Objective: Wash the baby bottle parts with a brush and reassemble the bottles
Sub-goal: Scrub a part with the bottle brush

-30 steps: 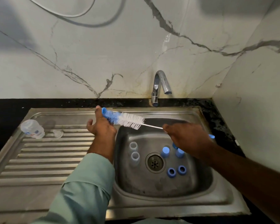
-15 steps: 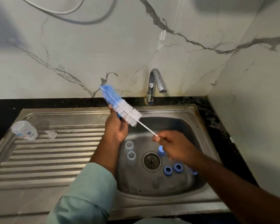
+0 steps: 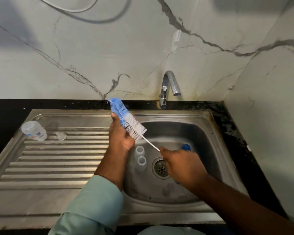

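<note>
A bottle brush (image 3: 127, 121) is held over the sink (image 3: 209, 133), its bristle head lying against the fingers of the left hand (image 3: 120, 138), which curl loosely around it; the right hand (image 3: 180, 165) pinches the thin wire handle. 2 clear bottles (image 3: 140, 156) stand in the basin just below the left fingers, a blue part (image 3: 185, 147) just beyond the right knuckles. Scrubbing appears not yet begun; next, likely, a bottle must be picked up.
</note>
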Action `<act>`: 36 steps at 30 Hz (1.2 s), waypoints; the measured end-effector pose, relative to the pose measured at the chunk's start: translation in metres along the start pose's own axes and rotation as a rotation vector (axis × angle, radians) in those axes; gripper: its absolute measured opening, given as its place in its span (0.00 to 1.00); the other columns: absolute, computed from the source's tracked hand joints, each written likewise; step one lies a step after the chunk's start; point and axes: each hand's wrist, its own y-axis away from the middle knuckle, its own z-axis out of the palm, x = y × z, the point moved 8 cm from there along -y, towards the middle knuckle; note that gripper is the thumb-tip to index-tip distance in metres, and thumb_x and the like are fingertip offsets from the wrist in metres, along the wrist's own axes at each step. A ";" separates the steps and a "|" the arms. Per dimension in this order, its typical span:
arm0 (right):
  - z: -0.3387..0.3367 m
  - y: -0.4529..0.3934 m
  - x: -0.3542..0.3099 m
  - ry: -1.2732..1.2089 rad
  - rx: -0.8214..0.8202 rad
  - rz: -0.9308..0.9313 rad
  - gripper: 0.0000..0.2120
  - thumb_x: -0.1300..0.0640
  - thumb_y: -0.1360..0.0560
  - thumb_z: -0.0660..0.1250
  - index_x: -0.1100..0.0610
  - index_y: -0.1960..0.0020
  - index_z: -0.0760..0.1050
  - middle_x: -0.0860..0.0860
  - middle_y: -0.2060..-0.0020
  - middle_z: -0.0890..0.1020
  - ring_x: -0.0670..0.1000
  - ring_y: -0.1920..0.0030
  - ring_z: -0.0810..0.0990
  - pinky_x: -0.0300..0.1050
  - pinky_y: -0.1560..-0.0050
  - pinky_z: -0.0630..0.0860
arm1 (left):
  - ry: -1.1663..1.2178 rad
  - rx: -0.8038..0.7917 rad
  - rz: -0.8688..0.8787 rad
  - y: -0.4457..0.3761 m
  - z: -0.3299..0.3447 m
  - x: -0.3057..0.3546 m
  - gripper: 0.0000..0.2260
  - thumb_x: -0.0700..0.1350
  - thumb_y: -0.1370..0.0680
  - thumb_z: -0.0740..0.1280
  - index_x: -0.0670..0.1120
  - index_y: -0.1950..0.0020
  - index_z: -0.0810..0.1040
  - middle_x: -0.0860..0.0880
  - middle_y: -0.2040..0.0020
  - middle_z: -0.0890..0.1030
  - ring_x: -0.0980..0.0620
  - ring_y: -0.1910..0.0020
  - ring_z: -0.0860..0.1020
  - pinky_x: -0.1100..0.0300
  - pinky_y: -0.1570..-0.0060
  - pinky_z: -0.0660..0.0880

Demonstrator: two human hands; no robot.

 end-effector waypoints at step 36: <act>-0.009 -0.005 0.002 -0.242 0.053 0.091 0.11 0.50 0.20 0.53 0.48 0.45 0.74 0.49 0.58 0.81 0.52 0.58 0.80 0.45 0.58 0.75 | -0.004 0.124 0.186 0.017 -0.001 -0.006 0.21 0.49 0.22 0.68 0.37 0.34 0.71 0.42 0.47 0.83 0.49 0.55 0.84 0.58 0.62 0.81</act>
